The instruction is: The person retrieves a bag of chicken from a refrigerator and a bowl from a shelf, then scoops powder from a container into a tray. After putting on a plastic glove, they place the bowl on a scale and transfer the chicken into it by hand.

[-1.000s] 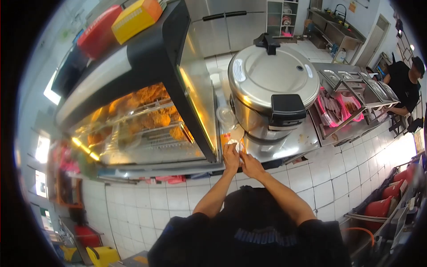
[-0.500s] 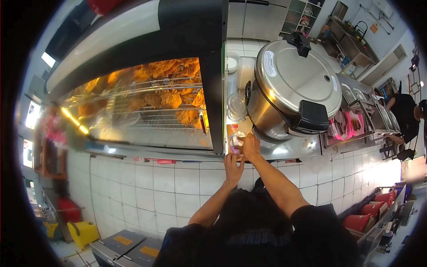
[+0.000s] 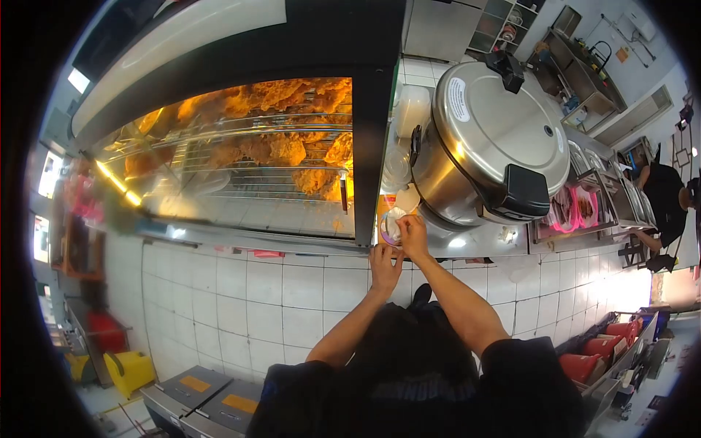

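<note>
At the counter edge, between a glass display cabinet and a large steel cooker, lies a small white bundle (image 3: 393, 216) with a purple band along its side. My right hand (image 3: 413, 239) has its fingers pinched together at the bundle's right side. Just nearer to me, my left hand (image 3: 384, 269) has its fingers curled at the near edge of an orange-brown sheet or board under the bundle. Whatever its fingertips grip is too small to make out. A pale, flat rounded piece (image 3: 407, 197) lies behind the bundle, against the cooker.
The cabinet (image 3: 370, 160) with fried chicken (image 3: 292, 150) stands left. The lidded cooker (image 3: 467, 171) rises close on the right, with clear containers (image 3: 395, 166) behind my hands. Pink-lined trays (image 3: 584, 206) and another person (image 3: 663, 208) are farther right.
The view has shifted, so the cabinet and cooker sit farther right. My right fingers have drawn closer together at the white bundle; my left hand stays by the counter edge.
</note>
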`<state>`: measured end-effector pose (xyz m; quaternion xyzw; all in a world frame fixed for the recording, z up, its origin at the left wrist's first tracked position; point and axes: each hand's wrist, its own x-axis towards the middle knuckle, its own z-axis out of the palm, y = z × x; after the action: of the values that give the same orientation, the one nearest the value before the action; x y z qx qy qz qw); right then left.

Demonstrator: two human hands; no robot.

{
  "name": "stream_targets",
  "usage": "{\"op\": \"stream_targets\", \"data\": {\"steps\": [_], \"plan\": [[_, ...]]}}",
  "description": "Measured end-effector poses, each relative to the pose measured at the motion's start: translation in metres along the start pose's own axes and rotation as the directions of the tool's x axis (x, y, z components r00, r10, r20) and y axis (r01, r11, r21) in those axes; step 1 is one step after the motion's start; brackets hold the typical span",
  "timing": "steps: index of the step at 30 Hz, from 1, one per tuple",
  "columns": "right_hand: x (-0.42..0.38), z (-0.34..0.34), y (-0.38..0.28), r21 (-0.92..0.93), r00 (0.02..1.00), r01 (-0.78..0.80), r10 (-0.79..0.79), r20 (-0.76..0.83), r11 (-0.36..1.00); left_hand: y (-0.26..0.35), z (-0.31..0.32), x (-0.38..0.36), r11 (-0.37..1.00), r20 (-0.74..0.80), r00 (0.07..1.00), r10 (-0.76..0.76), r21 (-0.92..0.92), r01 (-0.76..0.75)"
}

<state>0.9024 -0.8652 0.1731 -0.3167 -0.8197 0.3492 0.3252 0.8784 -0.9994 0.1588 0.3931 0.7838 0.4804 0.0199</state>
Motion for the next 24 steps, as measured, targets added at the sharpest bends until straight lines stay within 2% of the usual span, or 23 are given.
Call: {"op": "stream_targets", "data": {"steps": [1, 2, 3, 5, 6, 8, 9, 10, 11, 12, 14, 15, 17, 21, 22, 23, 24], "plan": [[-0.004, -0.002, 0.001, 0.058, 0.989, -0.140, 0.142, -0.044, 0.988, 0.000, 0.001, 0.000, 1.000, -0.005, 1.000, -0.005, 0.000, 0.005], [-0.008, -0.005, -0.004, 0.057, 0.989, -0.139, 0.142, -0.038, 0.989, 0.000, 0.000, 0.000, 1.000, 0.005, 1.000, -0.021, -0.002, 0.021], [-0.009, -0.009, -0.008, 0.240, 0.950, -0.289, 0.309, -0.047, 0.927, 0.001, 0.000, 0.001, 0.999, 0.013, 0.999, -0.035, -0.004, 0.035], [-0.013, -0.025, -0.028, 0.587, 0.805, -0.497, 0.592, 0.037, 0.639, 0.003, -0.001, 0.001, 0.999, 0.020, 0.999, -0.050, -0.005, 0.050], [-0.012, -0.028, -0.029, 0.581, 0.807, -0.499, 0.589, 0.043, 0.643, 0.004, -0.001, 0.004, 0.998, 0.026, 0.998, -0.057, -0.004, 0.057], [-0.014, -0.034, -0.033, 0.757, 0.788, -0.454, 0.609, 0.094, 0.470, 0.008, -0.003, 0.007, 0.997, 0.040, 0.996, -0.076, 0.010, 0.076], [-0.014, -0.034, -0.036, 0.753, 0.788, -0.459, 0.608, 0.100, 0.472, 0.011, -0.004, 0.008, 0.996, 0.058, 0.995, -0.085, 0.024, 0.084], [-0.013, -0.031, -0.040, 0.534, 0.894, -0.361, 0.447, -0.036, 0.765, 0.014, -0.006, 0.008, 0.996, 0.058, 0.994, -0.090, 0.026, 0.088], [-0.011, -0.028, -0.041, 0.246, 0.966, -0.200, 0.233, -0.111, 0.948, 0.015, -0.008, 0.009, 0.996, 0.056, 0.994, -0.094, 0.018, 0.093], [-0.006, -0.025, -0.036, 0.249, 0.966, -0.198, 0.232, -0.115, 0.948, 0.016, -0.009, 0.012, 0.996, 0.052, 0.994, -0.094, 0.010, 0.094], [0.000, -0.023, -0.029, -0.077, 0.956, -0.278, 0.284, 0.078, 0.957, 0.017, -0.012, 0.012, 0.994, 0.076, 0.991, -0.106, 0.002, 0.106], [0.003, -0.023, -0.026, -0.078, 0.956, -0.278, 0.284, 0.075, 0.957, 0.017, -0.012, 0.013, 0.993, 0.093, 0.989, -0.118, -0.008, 0.119], [0.002, -0.020, -0.019, -0.027, 0.978, -0.202, 0.201, -0.053, 0.979, 0.018, -0.013, 0.014, 0.993, 0.099, 0.988, -0.115, -0.016, 0.118], [-0.012, -0.026, -0.017, 0.034, 0.975, -0.202, 0.204, -0.086, 0.979, 0.021, -0.014, 0.016, 0.993, 0.093, 0.988, -0.120, 0.006, 0.120], [-0.013, -0.030, -0.020, 0.155, 0.947, -0.306, 0.317, -0.047, 0.939, 0.023, -0.012, 0.019, 0.992, 0.086, 0.988, -0.125, 0.002, 0.125], [-0.013, -0.034, -0.023, 0.267, 0.907, -0.407, 0.422, 0.005, 0.873, 0.025, -0.010, 0.022, 0.977, 0.054, 0.982, -0.182, -0.106, 0.187], [-0.013, -0.035, -0.024, 0.262, 0.907, -0.408, 0.420, 0.008, 0.875, 0.028, -0.009, 0.024, 0.946, 0.031, 0.970, -0.242, -0.214, 0.242]]}}
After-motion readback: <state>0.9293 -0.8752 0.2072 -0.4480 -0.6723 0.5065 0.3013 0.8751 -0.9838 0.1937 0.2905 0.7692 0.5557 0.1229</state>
